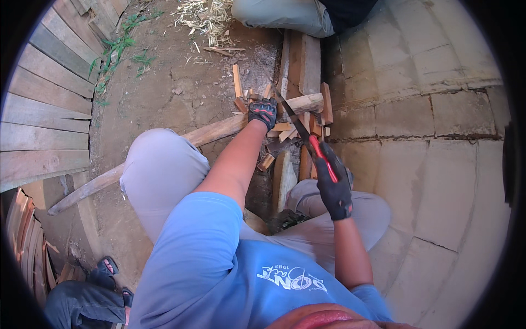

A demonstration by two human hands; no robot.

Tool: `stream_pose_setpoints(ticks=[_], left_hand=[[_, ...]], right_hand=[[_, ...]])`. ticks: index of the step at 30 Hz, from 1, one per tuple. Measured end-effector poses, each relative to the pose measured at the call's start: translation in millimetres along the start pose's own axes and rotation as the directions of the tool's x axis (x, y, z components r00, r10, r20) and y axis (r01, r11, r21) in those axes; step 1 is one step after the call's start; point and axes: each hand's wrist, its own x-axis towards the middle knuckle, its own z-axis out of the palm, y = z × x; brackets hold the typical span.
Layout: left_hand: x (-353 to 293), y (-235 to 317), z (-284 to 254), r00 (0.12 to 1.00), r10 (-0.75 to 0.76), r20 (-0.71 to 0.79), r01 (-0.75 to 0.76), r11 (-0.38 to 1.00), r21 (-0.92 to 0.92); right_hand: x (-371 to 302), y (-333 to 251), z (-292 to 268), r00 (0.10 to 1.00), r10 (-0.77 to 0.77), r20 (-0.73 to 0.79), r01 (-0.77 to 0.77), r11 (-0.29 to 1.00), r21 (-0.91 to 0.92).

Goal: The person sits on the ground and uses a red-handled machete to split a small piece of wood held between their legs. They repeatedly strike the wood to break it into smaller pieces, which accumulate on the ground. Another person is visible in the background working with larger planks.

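Note:
A long rough wooden pole [216,130] lies slantwise in front of me, its far right end over a heap of wood offcuts. My left hand [263,112], in a black glove with red trim, presses down on the pole with its fingers curled over the far side; the fingertips are hidden. In my black-gloved right hand [334,183] is a hand saw [323,158], held by its red handle. Its dark blade [289,111] points up and left, crossing the pole just right of my left hand. Whether the teeth touch the wood, I cannot tell.
Short wood offcuts [287,131] lie around the pole's right end, beside thick timber [310,64]. Pale shavings [208,19] cover the ground ahead. Another person's leg [279,13] is at the top. Plank fencing [46,131] stands left; another person's legs [87,301] show lower left.

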Motion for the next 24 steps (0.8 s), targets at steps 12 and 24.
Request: stream_pose_setpoints(ticks=[12, 24], left_hand=[[-5, -4, 1, 1.000, 0.000, 0.012, 0.000, 1.000, 0.004], [-1, -5, 5, 1.000, -0.011, -0.015, 0.010, 0.999, -0.047]], right_hand=[[-13, -3, 3, 0.997, 0.018, -0.076, -0.020, 0.999, -0.030], [174, 66, 166, 0.987, -0.069, -0.147, 0.090, 0.986, 0.138]])
